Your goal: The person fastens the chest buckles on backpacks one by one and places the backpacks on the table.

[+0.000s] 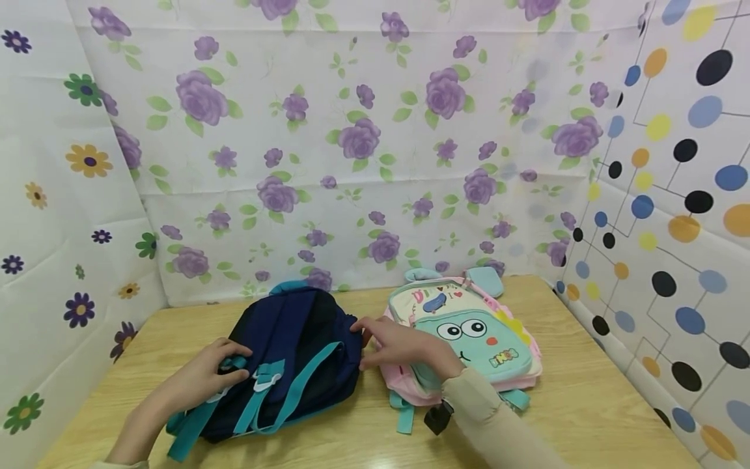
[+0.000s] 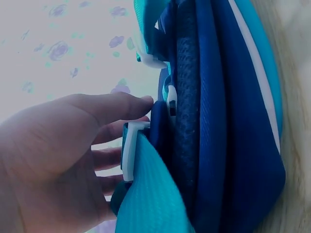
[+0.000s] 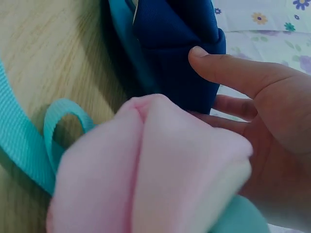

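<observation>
A navy backpack (image 1: 275,326) with teal straps lies on the table, its strap side up. My left hand (image 1: 202,374) holds its near left side by a shoulder strap. In the left wrist view, the thumb meets the strap's navy part, and the fingers pass behind a white buckle (image 2: 130,155) and teal webbing (image 2: 153,189). My right hand (image 1: 401,342) grips the pack's right side; in the right wrist view its thumb presses the navy fabric (image 3: 180,73), with fingers round the edge. Under my right forearm lies a pink and mint backpack (image 1: 486,355) with a cartoon face.
Both packs rest on a light wooden table (image 1: 586,365). Behind it hangs a cloth (image 1: 328,221) with purple roses; patterned sheets flank both sides. Mint straps (image 1: 404,417) of the pink pack trail toward the front. A small black object (image 1: 438,417) sits by my right sleeve.
</observation>
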### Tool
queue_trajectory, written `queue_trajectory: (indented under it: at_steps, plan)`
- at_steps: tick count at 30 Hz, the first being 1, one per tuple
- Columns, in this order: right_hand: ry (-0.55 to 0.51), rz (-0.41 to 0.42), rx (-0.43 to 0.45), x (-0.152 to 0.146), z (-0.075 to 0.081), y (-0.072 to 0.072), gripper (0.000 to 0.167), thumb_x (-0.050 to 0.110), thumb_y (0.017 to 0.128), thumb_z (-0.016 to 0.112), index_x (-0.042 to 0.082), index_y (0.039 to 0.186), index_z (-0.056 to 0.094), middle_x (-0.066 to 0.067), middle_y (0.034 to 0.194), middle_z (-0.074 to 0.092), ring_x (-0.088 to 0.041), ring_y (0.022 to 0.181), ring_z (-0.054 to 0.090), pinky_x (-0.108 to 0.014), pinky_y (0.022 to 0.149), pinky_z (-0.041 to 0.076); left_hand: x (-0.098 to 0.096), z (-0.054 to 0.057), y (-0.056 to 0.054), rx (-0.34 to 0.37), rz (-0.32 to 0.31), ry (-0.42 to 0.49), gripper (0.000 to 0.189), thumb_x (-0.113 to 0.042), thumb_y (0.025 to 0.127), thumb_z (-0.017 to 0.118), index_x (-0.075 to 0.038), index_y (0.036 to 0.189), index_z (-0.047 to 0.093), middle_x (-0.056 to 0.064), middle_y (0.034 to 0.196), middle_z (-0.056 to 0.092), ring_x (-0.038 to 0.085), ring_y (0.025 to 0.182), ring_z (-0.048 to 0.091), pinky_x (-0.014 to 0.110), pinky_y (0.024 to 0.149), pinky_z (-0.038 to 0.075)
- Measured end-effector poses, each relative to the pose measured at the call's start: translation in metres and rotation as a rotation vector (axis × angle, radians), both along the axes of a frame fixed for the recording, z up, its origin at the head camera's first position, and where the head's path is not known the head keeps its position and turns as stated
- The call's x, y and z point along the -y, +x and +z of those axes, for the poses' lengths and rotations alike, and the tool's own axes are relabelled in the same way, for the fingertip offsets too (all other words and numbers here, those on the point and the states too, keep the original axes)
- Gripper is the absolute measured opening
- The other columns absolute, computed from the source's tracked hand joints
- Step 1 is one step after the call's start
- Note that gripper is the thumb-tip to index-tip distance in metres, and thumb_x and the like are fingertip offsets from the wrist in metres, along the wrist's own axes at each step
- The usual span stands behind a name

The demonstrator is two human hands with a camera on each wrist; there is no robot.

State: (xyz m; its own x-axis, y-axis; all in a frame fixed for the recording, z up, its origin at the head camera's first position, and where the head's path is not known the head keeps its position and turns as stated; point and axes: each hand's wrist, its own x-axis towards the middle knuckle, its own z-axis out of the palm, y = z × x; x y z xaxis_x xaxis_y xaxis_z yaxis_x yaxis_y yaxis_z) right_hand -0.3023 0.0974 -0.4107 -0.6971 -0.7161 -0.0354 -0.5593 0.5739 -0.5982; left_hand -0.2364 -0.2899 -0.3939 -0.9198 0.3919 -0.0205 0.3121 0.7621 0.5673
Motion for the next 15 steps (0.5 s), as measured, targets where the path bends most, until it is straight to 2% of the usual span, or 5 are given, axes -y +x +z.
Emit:
queue_trajectory:
  at_steps: [9,15]
  plan:
    - [0.092,-0.016,-0.065,0.0089,-0.006,0.0032,0.062,0.036,0.088,0.077,0.022,0.141,0.047,-0.001,0.117,0.063,-0.021,0.123,0.049,-0.029,0.096,0.046,0.001,-0.0036,0.0002,-0.012,0.007,-0.028,0.038,-0.03,0.095,0.068,-0.008,0.125,0.063,0.013,0.124,0.055,0.03,0.112,0.056,0.042,0.085,0.051]
    - [0.127,-0.037,-0.093,0.0114,-0.0061,0.0035,0.063,0.036,0.085,0.079,0.023,0.139,0.049,0.0,0.115,0.063,-0.02,0.123,0.049,-0.029,0.096,0.046,0.001,-0.0039,-0.0007,-0.018,0.007,-0.033,0.037,-0.03,0.094,0.069,-0.01,0.124,0.064,0.012,0.125,0.055,0.032,0.113,0.056,0.044,0.086,0.05]
